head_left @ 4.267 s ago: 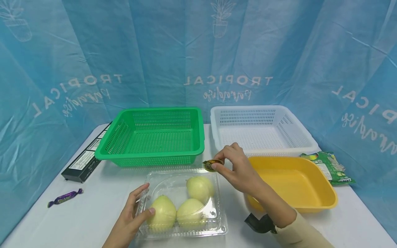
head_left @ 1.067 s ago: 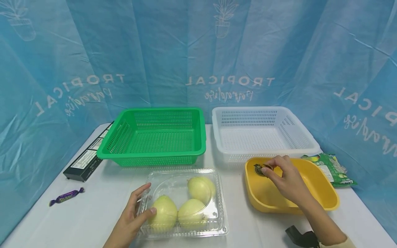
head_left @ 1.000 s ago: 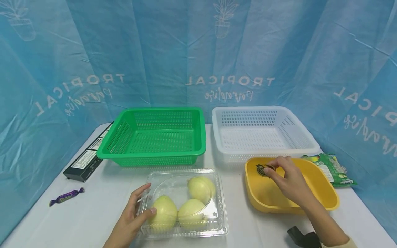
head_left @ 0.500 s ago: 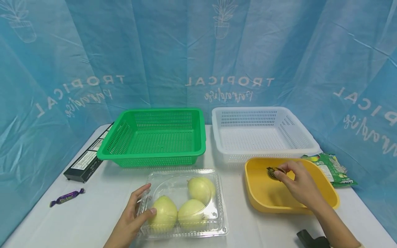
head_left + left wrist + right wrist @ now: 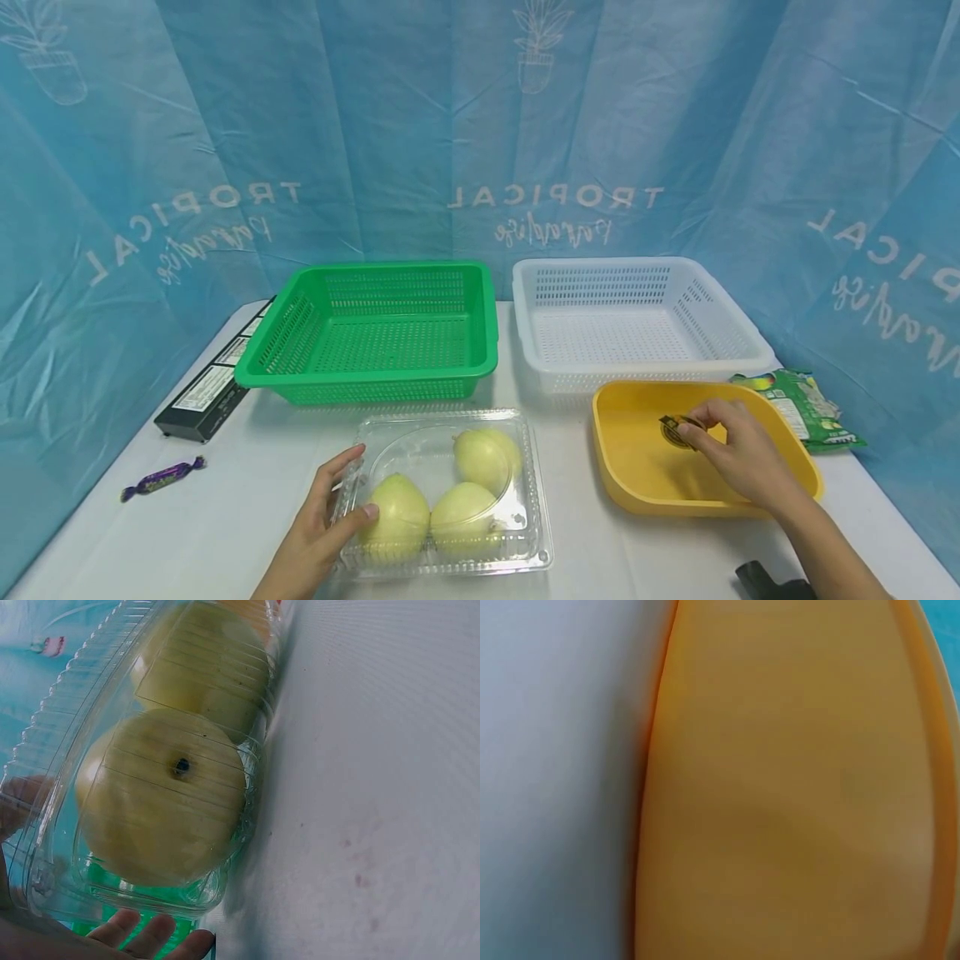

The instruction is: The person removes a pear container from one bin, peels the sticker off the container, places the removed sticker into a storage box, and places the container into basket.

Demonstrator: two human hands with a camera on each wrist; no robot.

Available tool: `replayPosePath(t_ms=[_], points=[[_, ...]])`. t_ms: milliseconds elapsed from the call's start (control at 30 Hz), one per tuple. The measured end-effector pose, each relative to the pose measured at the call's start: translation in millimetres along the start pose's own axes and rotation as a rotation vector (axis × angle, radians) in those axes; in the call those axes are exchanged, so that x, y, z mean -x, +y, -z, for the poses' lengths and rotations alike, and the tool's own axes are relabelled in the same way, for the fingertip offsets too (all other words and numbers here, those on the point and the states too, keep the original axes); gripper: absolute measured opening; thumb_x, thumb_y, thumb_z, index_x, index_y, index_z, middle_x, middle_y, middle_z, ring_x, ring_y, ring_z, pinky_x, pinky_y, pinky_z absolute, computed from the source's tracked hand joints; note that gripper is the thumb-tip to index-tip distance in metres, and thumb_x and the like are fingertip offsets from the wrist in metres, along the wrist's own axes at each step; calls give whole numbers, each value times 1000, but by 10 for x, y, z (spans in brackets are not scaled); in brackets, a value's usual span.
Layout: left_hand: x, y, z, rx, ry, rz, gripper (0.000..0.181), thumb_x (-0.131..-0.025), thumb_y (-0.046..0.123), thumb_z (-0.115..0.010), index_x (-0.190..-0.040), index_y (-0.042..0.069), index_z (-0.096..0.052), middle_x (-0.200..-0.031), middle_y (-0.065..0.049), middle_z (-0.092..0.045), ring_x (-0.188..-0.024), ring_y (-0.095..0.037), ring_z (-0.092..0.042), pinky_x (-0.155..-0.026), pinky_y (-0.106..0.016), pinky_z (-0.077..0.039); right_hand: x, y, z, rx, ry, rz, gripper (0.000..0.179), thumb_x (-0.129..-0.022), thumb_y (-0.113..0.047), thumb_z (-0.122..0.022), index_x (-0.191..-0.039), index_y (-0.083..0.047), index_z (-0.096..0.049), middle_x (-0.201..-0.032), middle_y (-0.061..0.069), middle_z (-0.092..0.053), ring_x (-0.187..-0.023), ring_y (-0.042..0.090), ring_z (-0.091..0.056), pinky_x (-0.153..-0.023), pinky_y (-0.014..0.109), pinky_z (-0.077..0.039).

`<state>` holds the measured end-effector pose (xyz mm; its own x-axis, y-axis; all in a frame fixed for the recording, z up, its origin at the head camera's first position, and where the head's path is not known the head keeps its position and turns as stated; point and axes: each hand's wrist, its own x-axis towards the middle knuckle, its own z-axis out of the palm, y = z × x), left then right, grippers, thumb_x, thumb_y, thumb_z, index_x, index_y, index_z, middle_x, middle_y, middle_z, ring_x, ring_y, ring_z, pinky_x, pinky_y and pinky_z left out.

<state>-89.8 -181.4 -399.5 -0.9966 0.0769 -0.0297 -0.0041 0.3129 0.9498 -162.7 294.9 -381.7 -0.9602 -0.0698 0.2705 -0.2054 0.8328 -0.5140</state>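
Observation:
A clear plastic clamshell box (image 5: 420, 446) holds three pale green pears (image 5: 397, 517), its lid down. My left hand (image 5: 311, 525) grips the box's left side, thumb on the lid and fingers along the edge. In the left wrist view two of the pears (image 5: 161, 799) show through the plastic, with fingertips (image 5: 154, 937) beside the box's end. Inside the yellow basin's outline, my right hand (image 5: 738, 454) pinches a small round black-and-gold sticker (image 5: 671, 429) between thumb and index finger. The right wrist view shows the yellow basin (image 5: 795, 780) but not the hand's fingers.
A green basket (image 5: 367, 387) and a white basket (image 5: 645, 371) stand at the back. The yellow basin (image 5: 622, 492) is right of the box, near a green snack bag (image 5: 802, 408). At left lie a purple-wrapped candy (image 5: 162, 477) and a black box with white labels (image 5: 206, 392).
Over the last seconds my right hand has carried the sticker from above the clear box rightward over the yellow basin, then drifted farther right and nearer. The left hand stays on the box.

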Motion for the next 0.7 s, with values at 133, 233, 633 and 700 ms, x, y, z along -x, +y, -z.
replayPosePath(t_ms=[133, 233, 633, 700], points=[[3, 0, 0, 12, -2, 0, 65, -91, 20, -59, -146, 24, -24, -152, -16, -18, -138, -53, -16, -99, -74, -24, -5, 54, 10, 18, -33, -6, 15, -90, -30, -64, -87, -15, -64, -85, -1, -60, -83, 16, -41, -64, 23, -31], [-2, -8, 2, 17, -2, 0, 65, -91, 20, -60, -145, 24, -24, -153, -16, -18, -140, -51, -11, -102, -75, -16, -13, 99, 20, 30, -69, -22, 17, -90, -31, -63, -88, -15, -64, -86, 0, -61, -84, 17, -42, -65, 24, -32], [-11, -19, 3, 12, 0, -5, 66, -90, 18, -60, -145, 23, -24, -153, -17, -17, -140, -52, -9, -102, -76, -13, -52, 208, 31, -7, -203, -87, 25, -91, -37, -61, -92, -12, -64, -87, 2, -61, -72, 8, -45, -57, 21, -36], [-9, -16, 3, 8, -1, -4, 66, -91, 19, -59, -145, 23, -23, -153, -18, -17, -139, -53, -10, -101, -76, -15, -58, 216, 28, -8, -218, -90, 25, -91, -37, -61, -93, -12, -64, -88, 2, -62, -72, 9, -45, -57, 21, -36]])
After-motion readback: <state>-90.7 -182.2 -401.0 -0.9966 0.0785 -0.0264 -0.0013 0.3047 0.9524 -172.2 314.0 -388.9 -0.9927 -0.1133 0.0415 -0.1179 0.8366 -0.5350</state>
